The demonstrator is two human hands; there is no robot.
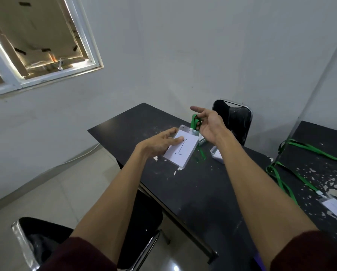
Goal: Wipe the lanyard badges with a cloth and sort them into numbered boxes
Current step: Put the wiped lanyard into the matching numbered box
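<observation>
Green lanyard (193,122) gripped by right hand (209,130); badge (194,132) half-hidden behind box 1 (183,152), pinched by left hand (160,142).

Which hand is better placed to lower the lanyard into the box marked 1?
Right, probably. The right hand holds the green lanyard just beyond the box marked 1, while the left hand is busy holding that box at its edge, thumb on the label.
</observation>
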